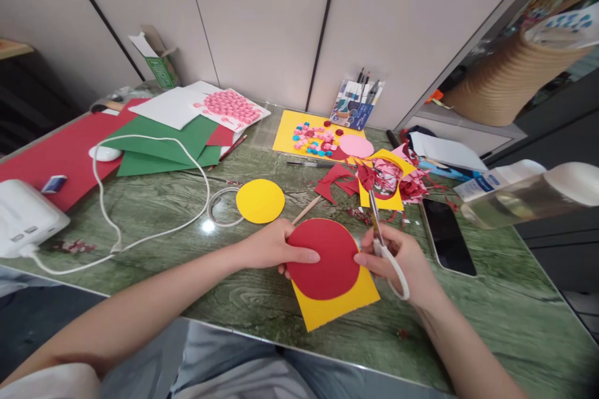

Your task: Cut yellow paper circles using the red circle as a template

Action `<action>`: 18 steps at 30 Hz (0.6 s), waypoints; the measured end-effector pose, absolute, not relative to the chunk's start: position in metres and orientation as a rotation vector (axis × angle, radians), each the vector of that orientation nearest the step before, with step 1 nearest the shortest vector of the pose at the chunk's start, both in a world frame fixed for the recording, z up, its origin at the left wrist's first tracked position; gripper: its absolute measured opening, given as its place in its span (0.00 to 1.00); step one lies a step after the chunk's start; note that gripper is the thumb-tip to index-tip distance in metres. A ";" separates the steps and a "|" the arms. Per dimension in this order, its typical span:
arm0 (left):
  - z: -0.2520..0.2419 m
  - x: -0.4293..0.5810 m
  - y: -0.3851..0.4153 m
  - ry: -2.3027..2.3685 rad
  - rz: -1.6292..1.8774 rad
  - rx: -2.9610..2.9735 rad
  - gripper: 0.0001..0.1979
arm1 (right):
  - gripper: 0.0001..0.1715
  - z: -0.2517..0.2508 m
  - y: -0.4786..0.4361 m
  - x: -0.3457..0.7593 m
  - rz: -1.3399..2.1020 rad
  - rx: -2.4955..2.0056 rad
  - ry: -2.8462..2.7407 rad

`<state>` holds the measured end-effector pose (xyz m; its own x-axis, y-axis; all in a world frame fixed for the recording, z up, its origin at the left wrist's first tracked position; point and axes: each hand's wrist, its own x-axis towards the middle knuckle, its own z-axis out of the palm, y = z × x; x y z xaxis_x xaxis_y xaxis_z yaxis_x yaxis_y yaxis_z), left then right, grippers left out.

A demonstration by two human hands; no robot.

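A red paper circle (322,271) lies over a piece of yellow paper (322,313), and my left hand (281,246) pinches both at their left side, thumb on top. My right hand (405,259) grips a pair of scissors (375,218) with white handles, blades pointing away from me. My right thumb tip is at the red circle's right edge. A wooden stick (306,209) lies just past my left hand. Further left on the table rests a yellow paper circle (260,201).
Red paper scraps (336,182) and a cut yellow frame (395,201) lie beyond the scissors. A phone (448,238) and a clear bottle (510,202) are at right. A white cable (154,243) loops at left. Small coloured balls (316,140) sit at the back.
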<state>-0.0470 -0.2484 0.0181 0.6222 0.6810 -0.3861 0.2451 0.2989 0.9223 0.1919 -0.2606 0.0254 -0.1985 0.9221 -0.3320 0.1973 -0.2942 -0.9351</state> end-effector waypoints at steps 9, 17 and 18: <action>0.022 -0.047 -0.253 0.881 0.350 1.256 0.15 | 0.20 0.028 -0.258 0.195 1.534 -1.426 -1.374; 0.022 -0.048 -0.252 0.853 0.355 1.233 0.15 | 0.21 0.024 -0.259 0.195 1.597 -1.331 -1.317; 0.022 -0.048 -0.252 0.841 0.351 1.219 0.14 | 0.21 0.024 -0.259 0.195 1.619 -1.306 -1.303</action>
